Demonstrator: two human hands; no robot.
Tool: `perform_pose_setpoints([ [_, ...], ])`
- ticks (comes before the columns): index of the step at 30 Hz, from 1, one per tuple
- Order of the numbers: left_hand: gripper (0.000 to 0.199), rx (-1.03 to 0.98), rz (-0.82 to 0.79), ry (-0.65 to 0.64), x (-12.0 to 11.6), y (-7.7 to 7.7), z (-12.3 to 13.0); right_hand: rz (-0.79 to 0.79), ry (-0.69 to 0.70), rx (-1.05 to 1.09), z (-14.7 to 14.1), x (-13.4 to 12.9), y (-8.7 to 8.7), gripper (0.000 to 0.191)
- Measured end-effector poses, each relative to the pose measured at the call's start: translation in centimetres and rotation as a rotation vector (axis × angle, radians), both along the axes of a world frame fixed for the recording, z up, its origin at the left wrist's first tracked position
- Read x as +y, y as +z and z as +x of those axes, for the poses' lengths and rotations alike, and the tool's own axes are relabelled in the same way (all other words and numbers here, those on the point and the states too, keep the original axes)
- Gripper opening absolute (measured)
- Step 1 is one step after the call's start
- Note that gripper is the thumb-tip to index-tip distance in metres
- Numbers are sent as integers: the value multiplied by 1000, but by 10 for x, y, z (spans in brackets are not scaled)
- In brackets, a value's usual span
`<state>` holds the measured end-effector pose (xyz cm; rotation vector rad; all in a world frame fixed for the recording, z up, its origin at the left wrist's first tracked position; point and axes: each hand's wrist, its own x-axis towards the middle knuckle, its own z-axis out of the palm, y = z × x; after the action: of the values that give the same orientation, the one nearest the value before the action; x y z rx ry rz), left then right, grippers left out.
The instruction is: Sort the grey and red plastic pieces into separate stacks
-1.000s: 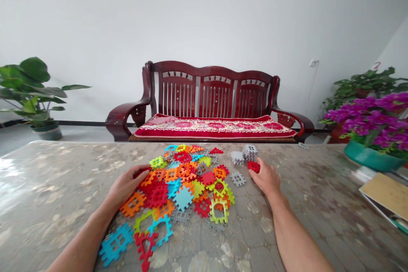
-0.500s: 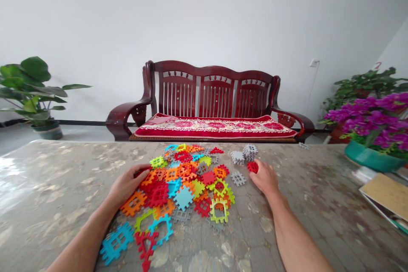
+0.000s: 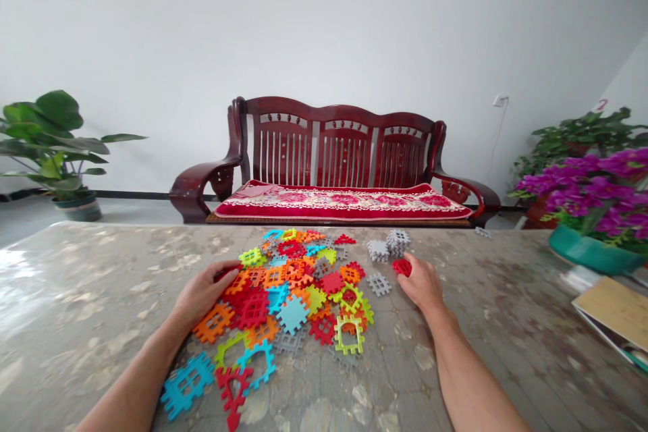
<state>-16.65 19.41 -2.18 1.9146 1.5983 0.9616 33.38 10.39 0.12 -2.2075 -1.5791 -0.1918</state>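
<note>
A spread-out pile of toothed plastic pieces (image 3: 292, 314) in red, orange, blue, green and grey lies on the table. At its left edge my left hand (image 3: 206, 290) is closed on a dark red piece (image 3: 227, 273), partly hidden by the fingers. On the right, my right hand (image 3: 423, 283) has its thumb and fingers round a red piece (image 3: 401, 267) at the table top. Just behind that piece stand two stacks of grey pieces, a lower one (image 3: 377, 250) and a taller one (image 3: 397, 241). A single grey piece (image 3: 379, 284) lies between pile and right hand.
The patterned table (image 3: 126, 277) fills the foreground. Purple flowers in a teal pot (image 3: 592, 250) and a brown notebook (image 3: 615, 307) are at the right. One grey piece (image 3: 482, 232) lies near the far edge. Beyond stands a wooden bench (image 3: 344, 148); a potted plant (image 3: 75, 206) is at left.
The red piece at my right hand now lies flatter and shows more of its face. My left hand looks unchanged, and the view has shifted very slightly.
</note>
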Motion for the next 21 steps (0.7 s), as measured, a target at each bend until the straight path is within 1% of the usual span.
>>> perform_pose_setpoints([
  [5,58,12,-16,0,-2,3,2,-5,-12,-40,-3,-3,4,48],
  [7,59,1,-16,2,-3,5,4,49,-18,-44,-4,-5,6,43],
  [10,59,-13,-25,6,-5,8,6,186,-1,-17,-5,-6,7,33],
  [12,59,-11,-25,14,-6,10,7,268,67,3,-9,-6,7,28],
  [14,57,-4,-13,21,-6,11,8,309,178,27,-19,-5,7,26],
  [18,55,-6,-4,21,-7,11,8,289,431,76,-50,-3,10,23],
  [21,53,1,-10,19,-7,11,8,242,581,94,-71,-4,14,27],
])
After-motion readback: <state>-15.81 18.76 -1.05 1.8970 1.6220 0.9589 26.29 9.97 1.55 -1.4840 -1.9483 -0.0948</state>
